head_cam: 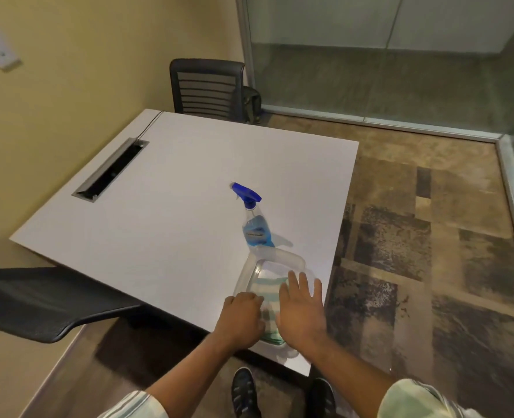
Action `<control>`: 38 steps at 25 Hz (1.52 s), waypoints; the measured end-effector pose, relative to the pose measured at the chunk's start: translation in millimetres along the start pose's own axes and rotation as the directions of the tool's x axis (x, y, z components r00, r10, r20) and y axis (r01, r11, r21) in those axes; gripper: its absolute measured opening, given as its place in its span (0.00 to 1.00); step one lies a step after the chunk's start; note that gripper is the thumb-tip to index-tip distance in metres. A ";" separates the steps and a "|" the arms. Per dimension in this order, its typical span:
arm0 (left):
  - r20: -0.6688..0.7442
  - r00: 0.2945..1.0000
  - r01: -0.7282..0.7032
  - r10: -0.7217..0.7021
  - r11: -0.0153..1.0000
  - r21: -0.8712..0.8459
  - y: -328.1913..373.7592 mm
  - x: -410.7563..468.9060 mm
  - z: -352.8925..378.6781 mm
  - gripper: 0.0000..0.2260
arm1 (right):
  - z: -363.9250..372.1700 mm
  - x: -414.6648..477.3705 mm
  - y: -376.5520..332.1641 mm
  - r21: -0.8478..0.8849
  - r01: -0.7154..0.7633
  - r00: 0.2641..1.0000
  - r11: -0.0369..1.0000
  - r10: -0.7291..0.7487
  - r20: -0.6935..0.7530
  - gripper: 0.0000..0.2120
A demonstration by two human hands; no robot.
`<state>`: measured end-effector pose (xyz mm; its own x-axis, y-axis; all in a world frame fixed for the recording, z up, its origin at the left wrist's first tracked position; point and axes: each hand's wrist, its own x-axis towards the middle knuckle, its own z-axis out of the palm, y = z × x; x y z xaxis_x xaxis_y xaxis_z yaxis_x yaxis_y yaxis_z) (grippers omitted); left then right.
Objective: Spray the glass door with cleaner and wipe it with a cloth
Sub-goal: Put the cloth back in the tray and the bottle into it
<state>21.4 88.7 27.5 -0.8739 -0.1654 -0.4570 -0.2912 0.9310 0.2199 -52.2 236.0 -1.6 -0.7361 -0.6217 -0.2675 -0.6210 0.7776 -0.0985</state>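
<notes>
Both hands are down at the near corner of the table, over a clear plastic tray (251,267) that sits right at the edge. The left hand (242,319) is curled, knuckles up, its fingers bent down at the tray's near left side against the folded cloth (269,289); whether it actually pinches the cloth I cannot tell, since the fingertips are hidden under the hand. The right hand (302,312) lies flat and open, fingers spread and pointing away from the person, palm down over the right half of the cloth and the tray's right rim. The two hands are close together, with a strip of the cloth showing between them. The cloth is pale with greenish stripes and lies inside the tray, partly covered by both hands. Just beyond the tray's far end, touching or nearly touching it, the spray bottle (254,224) stands upright on the white table (174,191), with blue liquid in it and a blue trigger head pointing left and away; neither hand is on it. Farther off, past the table's right edge and across the patterned carpet (415,251), the glass door (400,70) and its metal frame line the far side of the room, well apart from the hands. A black chair (207,89) stands at the table's far end.
</notes>
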 end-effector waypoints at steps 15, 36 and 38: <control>0.040 0.887 -0.459 0.460 0.871 0.176 -53.9 7.6 59.3 0.27 | 34.4 -13.5 -40.8 0.179 -0.023 0.971 0.984 -0.021 0.238 0.25; 0.137 0.916 -0.399 0.377 0.890 0.219 -48.1 -4.2 60.8 0.34 | 40.9 22.1 -39.1 -0.119 -0.043 0.971 0.992 0.070 0.228 0.31; 0.151 0.914 -0.402 0.377 0.890 0.215 -48.3 -4.0 58.4 0.35 | 37.8 18.9 -39.6 -0.074 -0.042 0.979 0.996 0.055 0.196 0.29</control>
<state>61.7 63.4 -31.6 -0.8496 0.2488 -0.4650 0.1761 0.9650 0.1945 -31.3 197.0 -39.0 -0.7021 -0.5472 -0.4555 -0.6081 0.7937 -0.0162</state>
